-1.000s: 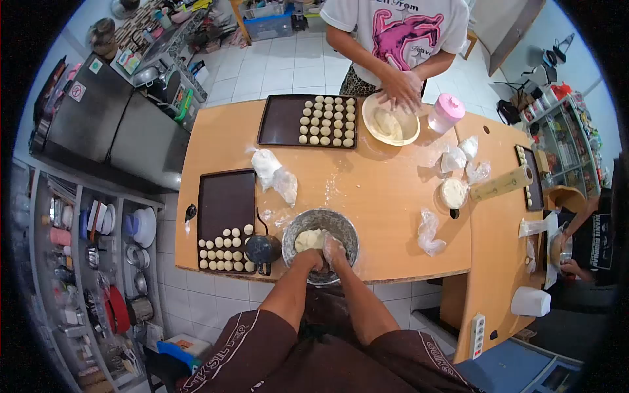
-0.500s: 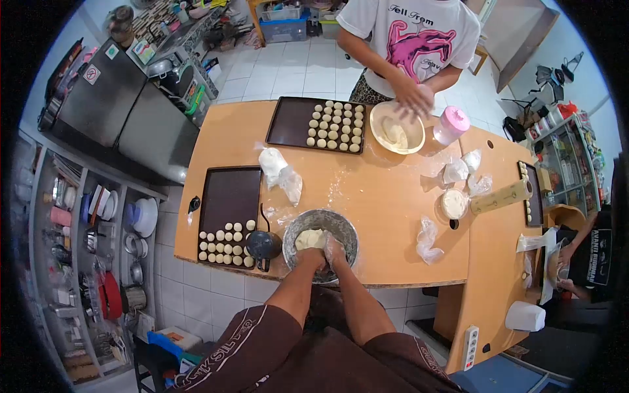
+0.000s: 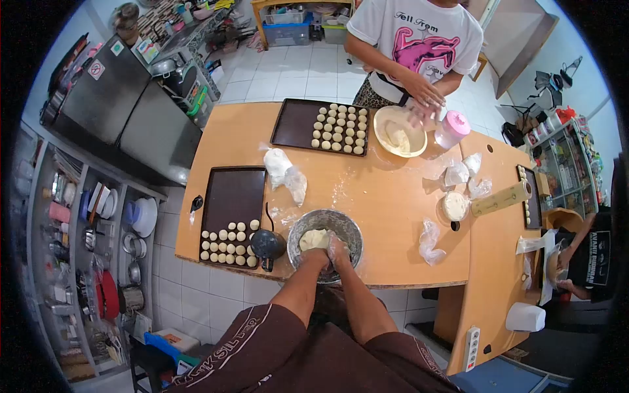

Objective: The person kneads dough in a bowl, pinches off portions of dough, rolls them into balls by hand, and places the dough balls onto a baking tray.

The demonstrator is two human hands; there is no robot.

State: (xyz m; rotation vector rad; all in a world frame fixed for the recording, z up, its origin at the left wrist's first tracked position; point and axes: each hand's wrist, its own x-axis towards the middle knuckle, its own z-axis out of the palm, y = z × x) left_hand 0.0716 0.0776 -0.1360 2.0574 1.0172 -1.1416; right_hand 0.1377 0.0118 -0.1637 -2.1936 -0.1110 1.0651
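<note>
Inside a grey metal bowl [image 3: 358, 229] at the table's near edge lies a pale lump of dough [image 3: 313, 238]. My left hand [image 3: 316, 258] presses into the dough from the near side, its fingers partly buried. Flour-dusted and curled, my right hand [image 3: 337, 251] grips the dough's right side. To the left of the bowl stands a black rounded object [image 3: 267, 245] with a thin upright stem. Beside that, a dark baking tray [image 3: 229, 190] carries several small dough balls [image 3: 230, 249] at its near end.
Across the table a person [image 3: 419, 59] works over a cream bowl [image 3: 386, 149], beside another tray [image 3: 295, 124] of dough balls. Bags of white powder [image 3: 278, 167], a pink-lidded jar [image 3: 452, 129], a tub [image 3: 455, 206] and a plastic bag [image 3: 430, 242] stand around. Another person's arm [image 3: 573, 252] is at right.
The whole view has shifted slightly. My hands stay on the dough in the bowl, with only slight movement. The person opposite has moved their hands a little over the cream bowl.
</note>
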